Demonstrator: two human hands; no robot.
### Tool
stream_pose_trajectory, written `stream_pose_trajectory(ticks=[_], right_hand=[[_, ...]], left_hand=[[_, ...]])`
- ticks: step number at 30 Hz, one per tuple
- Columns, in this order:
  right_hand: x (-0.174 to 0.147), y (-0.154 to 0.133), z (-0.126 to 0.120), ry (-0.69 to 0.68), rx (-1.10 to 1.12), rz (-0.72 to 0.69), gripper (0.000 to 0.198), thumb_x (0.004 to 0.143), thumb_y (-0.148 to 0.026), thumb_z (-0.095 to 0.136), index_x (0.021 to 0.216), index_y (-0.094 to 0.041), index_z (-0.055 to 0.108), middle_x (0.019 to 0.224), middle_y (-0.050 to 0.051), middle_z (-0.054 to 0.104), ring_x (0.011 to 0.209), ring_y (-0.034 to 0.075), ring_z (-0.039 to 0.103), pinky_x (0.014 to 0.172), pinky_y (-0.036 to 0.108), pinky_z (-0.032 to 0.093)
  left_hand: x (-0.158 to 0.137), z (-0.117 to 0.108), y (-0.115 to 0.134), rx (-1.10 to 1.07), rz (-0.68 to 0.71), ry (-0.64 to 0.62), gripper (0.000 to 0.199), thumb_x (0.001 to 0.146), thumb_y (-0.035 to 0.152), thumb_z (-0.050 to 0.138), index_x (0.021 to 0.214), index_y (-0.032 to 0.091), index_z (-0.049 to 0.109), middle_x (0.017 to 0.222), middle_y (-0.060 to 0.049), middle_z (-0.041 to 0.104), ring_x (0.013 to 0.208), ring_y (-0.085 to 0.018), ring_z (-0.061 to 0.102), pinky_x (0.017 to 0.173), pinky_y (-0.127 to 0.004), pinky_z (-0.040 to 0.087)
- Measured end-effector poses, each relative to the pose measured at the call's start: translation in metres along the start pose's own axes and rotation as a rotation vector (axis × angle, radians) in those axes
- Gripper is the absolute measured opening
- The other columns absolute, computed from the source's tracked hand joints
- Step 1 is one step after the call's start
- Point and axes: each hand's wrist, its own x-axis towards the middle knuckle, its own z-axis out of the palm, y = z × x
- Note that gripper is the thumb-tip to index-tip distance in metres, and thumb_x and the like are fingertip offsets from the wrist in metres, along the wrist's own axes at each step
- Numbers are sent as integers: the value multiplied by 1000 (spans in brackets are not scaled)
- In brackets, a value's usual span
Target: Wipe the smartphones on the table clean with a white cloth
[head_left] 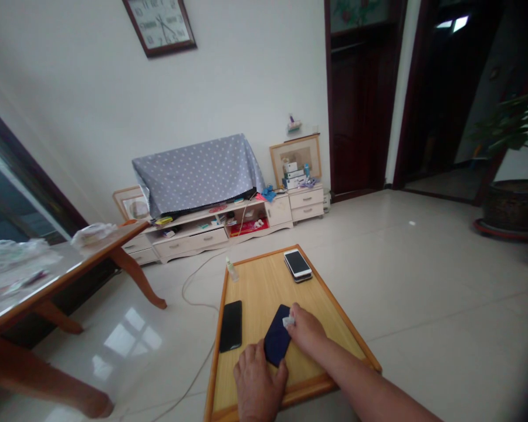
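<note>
A dark blue phone (276,343) lies flat and slanted on a small wooden table (259,286). My left hand (257,381) grips its near end, fingers along the left side and thumb at the lower right corner. Pinched in my right hand (307,329) is a crumpled white tissue (288,321), touching the phone's upper right part. Left of them lies a black phone (231,326), screen up. A white phone (297,263) rests on top of another dark one at the far right corner. Near the far left corner stands a small clear spray bottle (232,269).
A pale cable (198,305) runs over the tiled floor beside the small table. To the left stands a larger wooden table (127,234) with plastic bags on it. Against the wall is a low white cabinet (193,243) bearing a cloth-covered object (198,173). A potted plant (517,205) is at right.
</note>
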Motion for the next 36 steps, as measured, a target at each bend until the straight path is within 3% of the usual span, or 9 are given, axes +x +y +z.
stream_pose_trajectory(ticks=[4, 8, 16, 21, 24, 30, 36], right_hand=[[13, 10, -5, 61, 13, 66, 29, 81, -26, 64, 109, -19, 58, 112, 9, 62, 91, 20, 63, 67, 27, 32], [14, 14, -2, 63, 52, 69, 18, 79, -27, 66, 94, -18, 62, 104, 8, 61, 86, 19, 62, 68, 27, 34], [23, 23, 4, 110, 216, 76, 12, 74, -23, 68, 84, -18, 62, 97, 8, 62, 81, 18, 59, 66, 26, 32], [30, 27, 5, 163, 407, 110, 8, 71, -16, 64, 71, -20, 57, 72, 3, 63, 68, 16, 56, 59, 25, 31], [32, 25, 2, 198, 556, 134, 5, 78, -23, 58, 74, -21, 56, 64, 0, 62, 60, 15, 57, 55, 24, 34], [31, 12, -7, 208, 748, 51, 26, 87, -43, 48, 92, -20, 60, 74, 0, 68, 65, 15, 62, 57, 23, 43], [26, 8, -11, 153, 725, -38, 21, 80, -38, 59, 79, -19, 66, 71, 0, 68, 67, 16, 59, 60, 23, 41]], left_hand=[[-1, 5, -2, 23, -12, 49, 57, 84, 43, 55, 134, 16, 52, 127, -14, 59, 123, -30, 48, 103, -43, 29], [0, 7, -2, 50, -43, 75, 54, 86, 46, 52, 129, 14, 56, 129, -16, 58, 125, -32, 47, 105, -46, 28], [1, 6, 1, 58, -27, 119, 45, 83, 41, 56, 119, 14, 59, 122, -15, 62, 121, -31, 52, 103, -44, 33], [-1, 8, -4, -20, 33, 154, 50, 82, 38, 59, 127, 15, 53, 119, -14, 65, 117, -29, 56, 105, -43, 32], [-3, 7, -6, -51, 64, 188, 50, 85, 34, 57, 131, 15, 50, 119, -14, 66, 115, -28, 58, 105, -43, 33], [-7, 3, -5, -82, 123, 235, 45, 91, 28, 52, 134, 17, 50, 120, -13, 66, 114, -27, 59, 103, -44, 35], [-10, 0, -5, -77, 111, 185, 44, 93, 24, 49, 137, 18, 50, 121, -12, 66, 113, -26, 59, 104, -42, 34]])
